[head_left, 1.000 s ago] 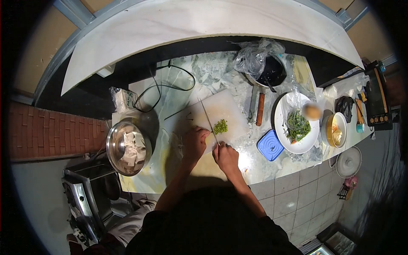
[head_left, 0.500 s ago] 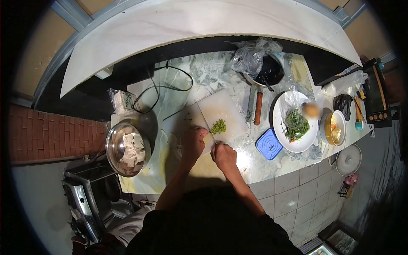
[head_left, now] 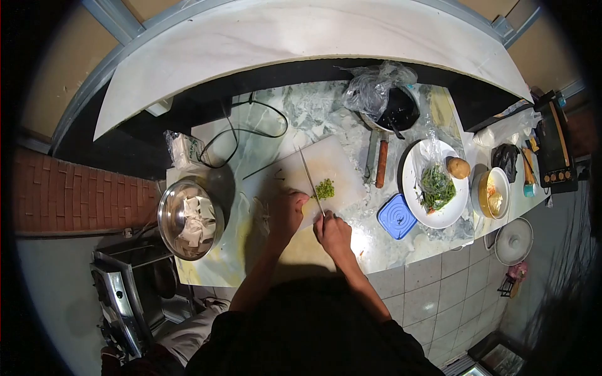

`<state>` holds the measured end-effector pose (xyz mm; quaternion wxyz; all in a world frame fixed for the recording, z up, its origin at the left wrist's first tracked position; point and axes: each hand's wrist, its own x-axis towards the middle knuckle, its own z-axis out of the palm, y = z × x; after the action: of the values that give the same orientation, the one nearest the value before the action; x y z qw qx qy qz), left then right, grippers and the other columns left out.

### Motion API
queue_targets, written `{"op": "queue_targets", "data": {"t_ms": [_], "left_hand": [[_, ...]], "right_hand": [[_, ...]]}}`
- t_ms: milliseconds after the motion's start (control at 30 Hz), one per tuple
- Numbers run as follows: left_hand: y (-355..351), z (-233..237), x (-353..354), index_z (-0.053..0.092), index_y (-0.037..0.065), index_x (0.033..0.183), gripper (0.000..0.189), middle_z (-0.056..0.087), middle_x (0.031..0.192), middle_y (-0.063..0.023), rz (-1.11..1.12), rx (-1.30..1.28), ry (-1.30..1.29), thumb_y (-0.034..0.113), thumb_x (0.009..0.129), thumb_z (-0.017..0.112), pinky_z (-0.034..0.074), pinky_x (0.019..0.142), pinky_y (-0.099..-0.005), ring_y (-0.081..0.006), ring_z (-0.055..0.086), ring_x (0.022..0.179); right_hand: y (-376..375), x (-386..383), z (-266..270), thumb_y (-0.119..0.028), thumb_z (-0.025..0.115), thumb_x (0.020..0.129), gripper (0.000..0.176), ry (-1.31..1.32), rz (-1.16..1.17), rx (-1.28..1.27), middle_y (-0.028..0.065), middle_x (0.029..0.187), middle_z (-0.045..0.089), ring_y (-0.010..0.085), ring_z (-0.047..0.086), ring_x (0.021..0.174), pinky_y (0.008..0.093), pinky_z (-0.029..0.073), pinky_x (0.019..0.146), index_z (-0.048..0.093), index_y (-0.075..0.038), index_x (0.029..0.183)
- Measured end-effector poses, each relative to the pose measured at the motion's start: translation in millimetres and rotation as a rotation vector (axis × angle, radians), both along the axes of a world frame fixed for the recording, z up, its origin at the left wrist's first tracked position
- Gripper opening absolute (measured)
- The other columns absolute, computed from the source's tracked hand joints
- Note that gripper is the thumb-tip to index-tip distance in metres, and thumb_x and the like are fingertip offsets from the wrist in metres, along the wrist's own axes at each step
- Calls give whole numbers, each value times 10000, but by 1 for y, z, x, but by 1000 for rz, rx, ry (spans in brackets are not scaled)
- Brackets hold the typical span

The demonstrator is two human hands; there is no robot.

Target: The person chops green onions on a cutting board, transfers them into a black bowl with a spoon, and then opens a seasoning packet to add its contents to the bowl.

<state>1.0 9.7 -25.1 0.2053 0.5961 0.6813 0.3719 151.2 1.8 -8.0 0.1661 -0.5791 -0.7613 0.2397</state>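
A white cutting board (head_left: 342, 160) lies on the marble counter, with a small pile of chopped green pieces (head_left: 325, 188) on it. My right hand (head_left: 332, 232) is closed round the handle of a long knife (head_left: 308, 172), whose blade points away from me across the board, just left of the pile. On the left, my left hand (head_left: 290, 210) is closed, its fingertips beside the blade. What it holds, if anything, is too small to make out.
Left stands a steel bowl (head_left: 166, 219) of white pieces. Right are a blue lid (head_left: 397, 216), a white plate (head_left: 442, 217) with bagged greens and a potato (head_left: 458, 167), a yellow bowl (head_left: 484, 193), and a pan with a wooden handle (head_left: 381, 164). A black cable (head_left: 269, 133) curls behind.
The knife blade has tilted and shows more clearly, its tip a little further right. My right hand has moved slightly right. The whole view has shifted a little.
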Motion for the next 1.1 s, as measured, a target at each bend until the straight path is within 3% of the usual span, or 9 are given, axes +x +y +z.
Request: {"op": "queue_targets", "data": {"t_ms": [400, 900, 1100], "left_hand": [[4, 11, 2, 663, 35, 780, 99, 642, 787, -130, -8, 43, -30, 1, 719, 592, 474, 692, -387, -316, 601, 777], [6, 14, 1, 643, 27, 774, 130, 615, 748, -152, -29, -24, 9, -35, 688, 569, 467, 670, -396, -328, 589, 762], [4, 17, 5, 636, 18, 782, 123, 621, 757, -149, -6, 66, -11, -41, 703, 561, 472, 671, -388, -326, 596, 756]], "right_hand": [[0, -1, -4, -224, 508, 870, 252, -22, 28, 51, 223, 624, 599, 389, 597, 544, 458, 493, 513, 559, 1, 768], [2, -4, -3, -247, 517, 850, 256, -73, 24, -49, 226, 663, 604, 394, 611, 608, 473, 500, 574, 561, -3, 787], [2, -3, -3, -238, 523, 838, 248, -60, 41, -59, 235, 669, 602, 403, 607, 614, 480, 497, 585, 565, -3, 769]]}}
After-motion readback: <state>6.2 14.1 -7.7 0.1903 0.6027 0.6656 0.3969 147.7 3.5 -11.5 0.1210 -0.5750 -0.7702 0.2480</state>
